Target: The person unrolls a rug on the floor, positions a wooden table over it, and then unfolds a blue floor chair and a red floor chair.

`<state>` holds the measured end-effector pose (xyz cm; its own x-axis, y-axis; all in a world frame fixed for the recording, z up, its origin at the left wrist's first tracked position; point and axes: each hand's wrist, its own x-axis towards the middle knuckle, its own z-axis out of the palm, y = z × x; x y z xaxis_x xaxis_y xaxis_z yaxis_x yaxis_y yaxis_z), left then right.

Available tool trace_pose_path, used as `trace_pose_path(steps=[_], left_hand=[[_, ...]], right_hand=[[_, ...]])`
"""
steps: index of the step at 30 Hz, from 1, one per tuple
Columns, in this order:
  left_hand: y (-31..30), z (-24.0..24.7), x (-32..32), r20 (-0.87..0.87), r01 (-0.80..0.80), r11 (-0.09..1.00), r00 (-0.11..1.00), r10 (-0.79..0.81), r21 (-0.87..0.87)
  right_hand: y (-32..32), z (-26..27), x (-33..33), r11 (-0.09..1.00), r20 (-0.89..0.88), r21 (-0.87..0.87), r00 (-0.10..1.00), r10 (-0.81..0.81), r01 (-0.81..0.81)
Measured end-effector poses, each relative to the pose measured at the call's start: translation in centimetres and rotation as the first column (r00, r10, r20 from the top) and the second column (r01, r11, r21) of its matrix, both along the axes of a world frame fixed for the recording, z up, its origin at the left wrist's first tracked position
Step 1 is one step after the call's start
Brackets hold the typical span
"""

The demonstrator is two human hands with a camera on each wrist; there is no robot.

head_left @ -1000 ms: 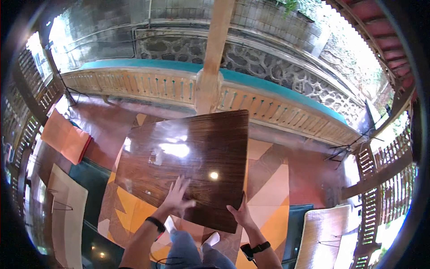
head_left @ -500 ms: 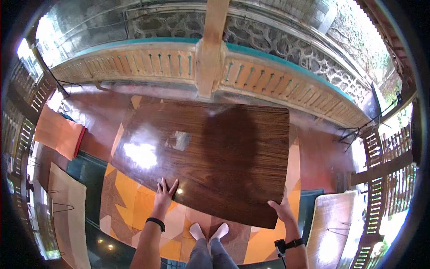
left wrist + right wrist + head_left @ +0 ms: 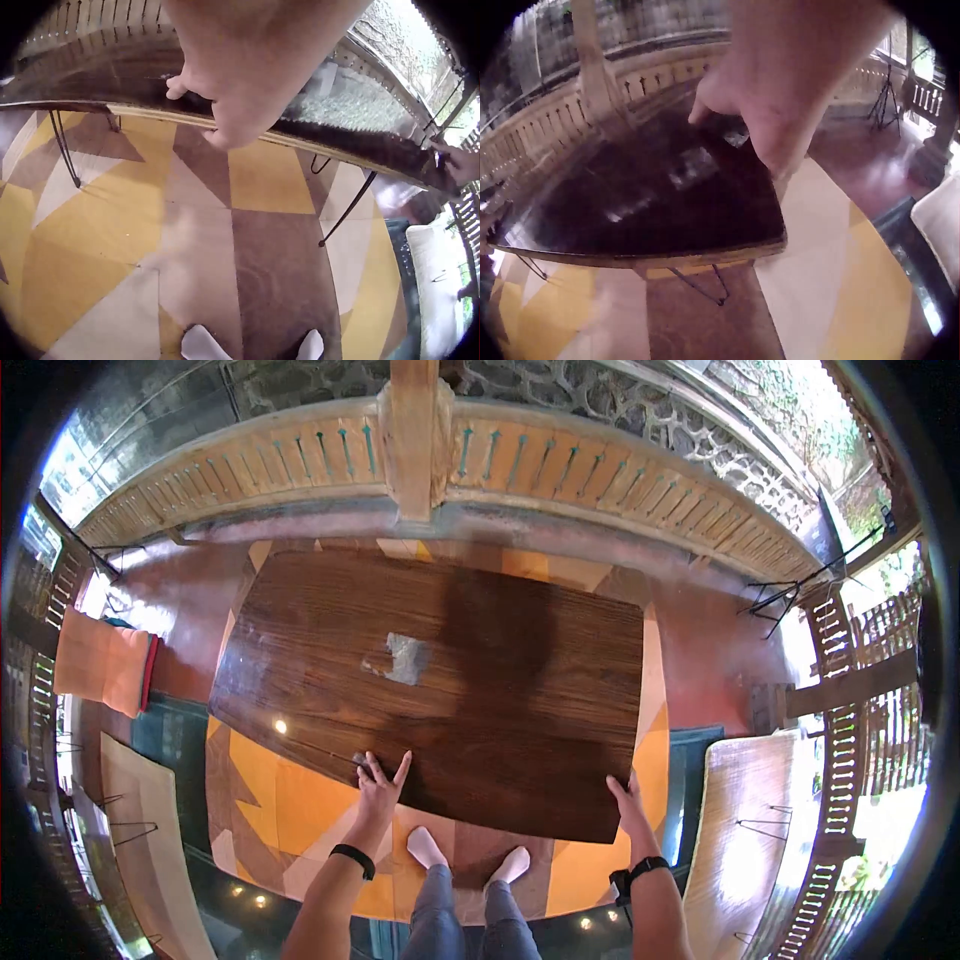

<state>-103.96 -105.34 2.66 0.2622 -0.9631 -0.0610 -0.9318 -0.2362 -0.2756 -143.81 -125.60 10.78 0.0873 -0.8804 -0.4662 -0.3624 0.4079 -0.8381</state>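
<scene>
A low table with a dark wood-grain top lies across the head view, a pale patch of glare near its middle. Its thin bent-wire legs show beneath the top in the left wrist view. My left hand grips the near long edge, with fingers spread on the top and a digit at the edge's underside in the left wrist view. At the right end, near the front corner, my right hand holds the edge, thumb on top; its other fingers are hidden beyond the edge.
A patterned orange and brown mat lies under the table and my feet. Light low tables stand at both sides. Orange cushions sit at left. A wooden railing and post stand behind, with a tripod at right.
The tabletop has turned and settled squarer across the mat, its right end swinging right. My left hand, blurred over the top earlier, now holds the near edge; my right hand stays at the right end.
</scene>
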Motion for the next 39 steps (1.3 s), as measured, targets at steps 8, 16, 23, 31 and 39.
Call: trace_pose_path(steps=[8, 16, 23, 31, 39], left_hand=[[-1.9, -3.1, -4.4, 0.107, 0.018, 1.000, 0.994, -0.016, -0.021], [0.2, -6.9, -5.7, 0.136, -0.011, 0.999, 0.991, 0.016, -0.040], [0.0, -3.6, -6.5, -0.073, -0.130, 0.989, 0.988, 0.134, 0.065], [4.7, 2.1, -1.3, -0.680, -0.090, 0.989, 0.719, 0.145, 0.115], [12.4, 3.4, 14.5, -0.736, -0.548, 0.815, 0.472, 0.486, 0.188]], right_hand=[[0.6, -11.3, -5.8, 0.983, -0.192, 0.163, 0.980, -0.056, 0.088], [2.8, -12.2, -6.2, 0.982, -0.312, 0.190, 0.947, 0.074, -0.014], [2.9, -13.1, -5.6, 0.986, -0.652, 0.168, 0.752, 0.096, 0.020], [8.9, -6.0, 5.0, 0.901, -0.878, -0.098, 0.464, 0.122, -0.422], [14.5, -6.1, 20.7, 0.771, -0.285, 0.067, 0.729, 0.623, -0.633]])
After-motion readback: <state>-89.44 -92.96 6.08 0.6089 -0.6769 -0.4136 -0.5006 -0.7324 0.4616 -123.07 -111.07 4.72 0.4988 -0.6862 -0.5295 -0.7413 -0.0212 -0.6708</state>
